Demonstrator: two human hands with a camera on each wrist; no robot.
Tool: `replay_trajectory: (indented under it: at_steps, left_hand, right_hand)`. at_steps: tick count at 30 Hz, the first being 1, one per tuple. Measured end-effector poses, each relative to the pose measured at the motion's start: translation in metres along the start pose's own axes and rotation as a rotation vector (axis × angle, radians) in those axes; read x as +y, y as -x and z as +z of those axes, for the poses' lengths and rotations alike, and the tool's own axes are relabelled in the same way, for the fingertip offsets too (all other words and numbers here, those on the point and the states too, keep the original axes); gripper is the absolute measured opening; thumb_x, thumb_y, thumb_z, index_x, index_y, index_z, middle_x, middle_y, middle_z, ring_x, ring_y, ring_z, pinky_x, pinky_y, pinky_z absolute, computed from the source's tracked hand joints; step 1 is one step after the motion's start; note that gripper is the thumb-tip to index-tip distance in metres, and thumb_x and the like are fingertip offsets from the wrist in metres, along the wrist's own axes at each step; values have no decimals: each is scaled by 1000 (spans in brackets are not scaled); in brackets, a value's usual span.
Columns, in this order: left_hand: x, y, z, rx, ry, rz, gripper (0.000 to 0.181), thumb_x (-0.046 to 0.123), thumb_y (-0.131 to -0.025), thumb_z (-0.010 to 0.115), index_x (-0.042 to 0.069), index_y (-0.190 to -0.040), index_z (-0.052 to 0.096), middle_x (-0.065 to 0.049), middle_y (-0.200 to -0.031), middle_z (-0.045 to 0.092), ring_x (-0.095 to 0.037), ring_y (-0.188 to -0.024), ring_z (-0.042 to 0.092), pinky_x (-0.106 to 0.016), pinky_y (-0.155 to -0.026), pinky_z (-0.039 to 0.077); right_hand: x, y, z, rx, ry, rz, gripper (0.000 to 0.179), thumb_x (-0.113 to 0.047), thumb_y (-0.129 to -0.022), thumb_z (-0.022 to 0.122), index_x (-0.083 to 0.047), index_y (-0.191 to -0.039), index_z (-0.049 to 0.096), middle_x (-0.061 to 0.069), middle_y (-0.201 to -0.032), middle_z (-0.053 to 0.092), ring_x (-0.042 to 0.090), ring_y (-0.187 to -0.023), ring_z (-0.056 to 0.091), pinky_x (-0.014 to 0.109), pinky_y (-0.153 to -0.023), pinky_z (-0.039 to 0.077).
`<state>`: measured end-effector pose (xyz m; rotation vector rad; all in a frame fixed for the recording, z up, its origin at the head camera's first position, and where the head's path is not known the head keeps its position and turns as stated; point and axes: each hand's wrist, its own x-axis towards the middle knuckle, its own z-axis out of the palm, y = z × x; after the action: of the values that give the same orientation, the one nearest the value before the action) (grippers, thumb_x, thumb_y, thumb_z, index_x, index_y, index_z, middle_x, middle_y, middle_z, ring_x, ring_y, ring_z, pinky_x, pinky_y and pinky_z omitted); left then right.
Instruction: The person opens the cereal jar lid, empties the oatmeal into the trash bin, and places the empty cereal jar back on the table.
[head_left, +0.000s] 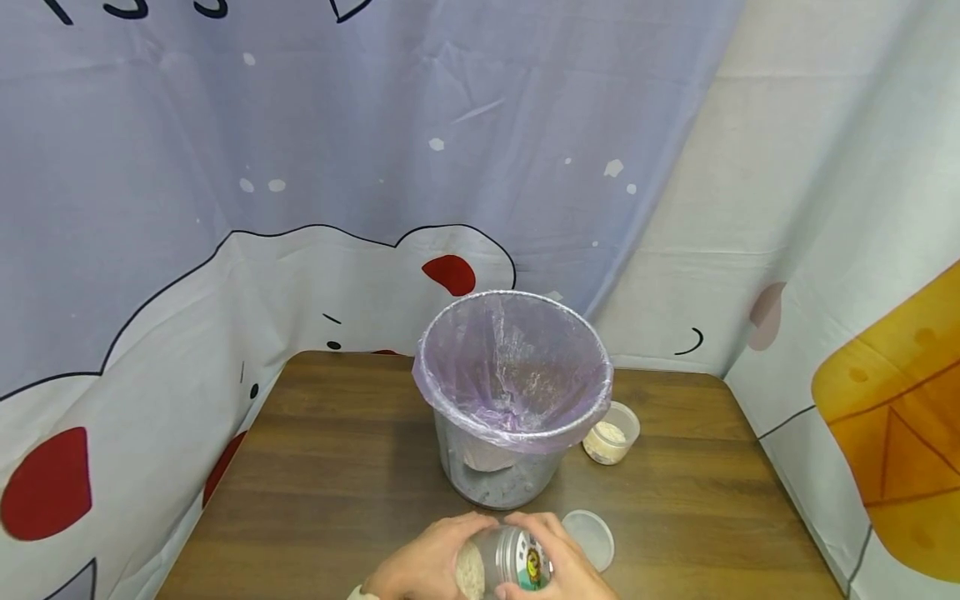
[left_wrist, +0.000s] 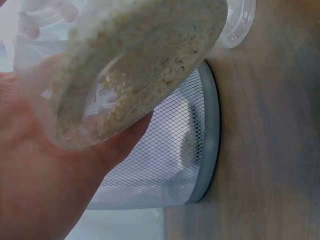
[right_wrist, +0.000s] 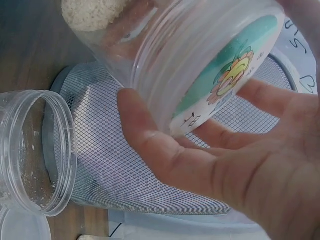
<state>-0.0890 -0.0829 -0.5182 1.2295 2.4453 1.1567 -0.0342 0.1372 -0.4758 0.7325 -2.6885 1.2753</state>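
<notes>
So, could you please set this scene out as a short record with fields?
Held item: clear jar, tilted on its side, with pale grainy contents
Left hand: holds the end with the contents
Right hand: grips the end with the cartoon label
Bin: mesh bin with a purple liner, upright on the wooden table
Right of bin: small open tub, pale contents
Backdrop: printed cloth

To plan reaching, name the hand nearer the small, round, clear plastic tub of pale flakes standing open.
Right. The right hand is in front of the tub, slightly left; the left hand is also in front, farther left.
</notes>
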Motion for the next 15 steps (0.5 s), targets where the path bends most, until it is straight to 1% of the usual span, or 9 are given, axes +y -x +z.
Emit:
replay_trajectory:
  at_steps: [4, 7, 9, 12, 15]
  left_hand:
    - [-3, 0, -1, -22, 61, 27, 73, 47, -65, 77, 23, -127, 48, 11, -117, 56, -9, -100, 55, -23, -80, 46]
    - [-4, 0, -2, -49, 112, 26, 73, 43, -64, 78, 25, -127, 48, 13, -114, 56, -8, -97, 55, -22, -77, 47]
    - [-4, 0, -3, -74, 151, 7, 73, 42, -63, 79, 26, -128, 47, 14, -113, 56, -7, -97, 55, -21, -77, 47]
    - [-5, -1, -4, -109, 196, -26, 73, 42, -63, 79, 28, -127, 47, 15, -111, 56, -7, -95, 55, -21, -76, 47]
    - [-5, -1, -5, -132, 205, -44, 75, 41, -61, 80, 29, -128, 47, 16, -113, 55, -6, -97, 54, -22, -78, 47]
  right_hand:
    - [2, -2, 0, 23, 13, -121, 63, -41, -72, 75, -18, -126, 51, -3, -109, 51, 6, -92, 51, 24, -70, 49]
    - [2, -3, -2, 21, 18, -191, 62, -41, -73, 74, -14, -125, 52, -1, -109, 50, 6, -92, 52, 24, -69, 49]
    - [2, -3, -3, 8, 12, -214, 61, -41, -74, 73, -11, -123, 53, 0, -109, 50, 7, -92, 51, 23, -69, 48]
    - [1, -3, -5, -30, -6, -223, 62, -41, -73, 74, -10, -123, 52, 1, -109, 49, 7, -94, 50, 23, -71, 48]
    - [1, -3, -6, -56, -15, -227, 65, -41, -72, 75, -9, -123, 52, 1, -112, 48, 8, -97, 50, 25, -74, 48]
